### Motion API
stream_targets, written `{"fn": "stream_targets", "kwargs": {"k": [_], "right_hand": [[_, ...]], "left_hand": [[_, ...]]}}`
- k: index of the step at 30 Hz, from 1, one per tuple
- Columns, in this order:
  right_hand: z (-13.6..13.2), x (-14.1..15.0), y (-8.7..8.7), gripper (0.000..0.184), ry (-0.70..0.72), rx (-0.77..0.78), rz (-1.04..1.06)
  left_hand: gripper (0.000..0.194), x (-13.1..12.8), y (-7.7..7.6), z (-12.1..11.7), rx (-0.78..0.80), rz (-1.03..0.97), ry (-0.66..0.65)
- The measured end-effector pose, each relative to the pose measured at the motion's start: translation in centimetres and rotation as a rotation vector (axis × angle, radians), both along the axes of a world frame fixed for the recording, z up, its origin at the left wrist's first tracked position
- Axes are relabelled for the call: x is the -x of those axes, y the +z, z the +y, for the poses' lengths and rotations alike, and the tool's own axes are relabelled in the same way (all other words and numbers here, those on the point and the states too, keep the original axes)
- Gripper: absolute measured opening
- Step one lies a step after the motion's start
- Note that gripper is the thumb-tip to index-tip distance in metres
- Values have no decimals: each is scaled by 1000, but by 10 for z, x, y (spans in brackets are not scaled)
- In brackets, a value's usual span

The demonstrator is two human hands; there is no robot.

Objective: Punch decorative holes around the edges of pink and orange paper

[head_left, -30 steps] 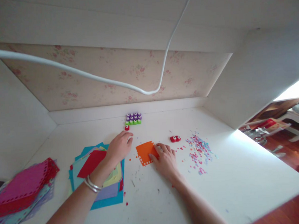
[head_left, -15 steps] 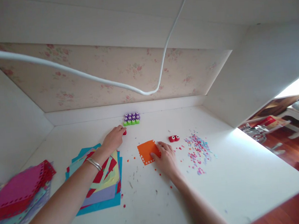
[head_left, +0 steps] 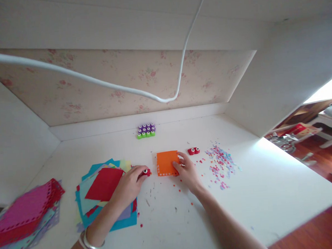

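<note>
Between the fingers of my left hand (head_left: 135, 178) is a small red craft punch (head_left: 146, 172) with a white top and dark centre. It sits just left of an orange paper square (head_left: 165, 162), apart from it. Rows of punched holes run along the square's lower edge and part of its left edge. My right hand (head_left: 187, 171) pinches the square at its right side, thumb on top and the other fingers by the edge. Under my left wrist lies a stack of coloured paper, a red sheet (head_left: 102, 185) on top.
Two more red punches (head_left: 193, 151) stand beyond my right hand, near a scatter of paper confetti (head_left: 220, 162). Several purple and green punches (head_left: 146, 130) stand in rows by the back wall. Punched sheets (head_left: 25, 210) are piled at the left. A white cable (head_left: 111, 87) hangs in front.
My left hand has picked up the red punch from below the green ones and brought it down and right towards the orange paper. My right hand has turned the paper slightly, straightening it.
</note>
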State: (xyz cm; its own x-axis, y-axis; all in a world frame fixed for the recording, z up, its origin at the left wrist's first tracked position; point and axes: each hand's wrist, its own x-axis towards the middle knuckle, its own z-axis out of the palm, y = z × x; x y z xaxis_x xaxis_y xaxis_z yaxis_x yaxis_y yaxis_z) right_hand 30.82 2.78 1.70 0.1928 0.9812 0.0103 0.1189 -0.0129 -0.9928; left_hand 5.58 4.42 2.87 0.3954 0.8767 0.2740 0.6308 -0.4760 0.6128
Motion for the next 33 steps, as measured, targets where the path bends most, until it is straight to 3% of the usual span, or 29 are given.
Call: {"fn": "stream_targets", "kwargs": {"k": [5, 19, 33], "right_hand": [[-6, 8, 6, 62, 153, 31, 182], [-8, 12, 1, 55, 189, 71, 107], [-7, 12, 4, 59, 219, 141, 192]], "left_hand": [[22, -3, -14, -18, 88, -131, 128], [20, -5, -12, -21, -14, -97, 84], [23, -2, -19, -19, -24, -66, 82]]}}
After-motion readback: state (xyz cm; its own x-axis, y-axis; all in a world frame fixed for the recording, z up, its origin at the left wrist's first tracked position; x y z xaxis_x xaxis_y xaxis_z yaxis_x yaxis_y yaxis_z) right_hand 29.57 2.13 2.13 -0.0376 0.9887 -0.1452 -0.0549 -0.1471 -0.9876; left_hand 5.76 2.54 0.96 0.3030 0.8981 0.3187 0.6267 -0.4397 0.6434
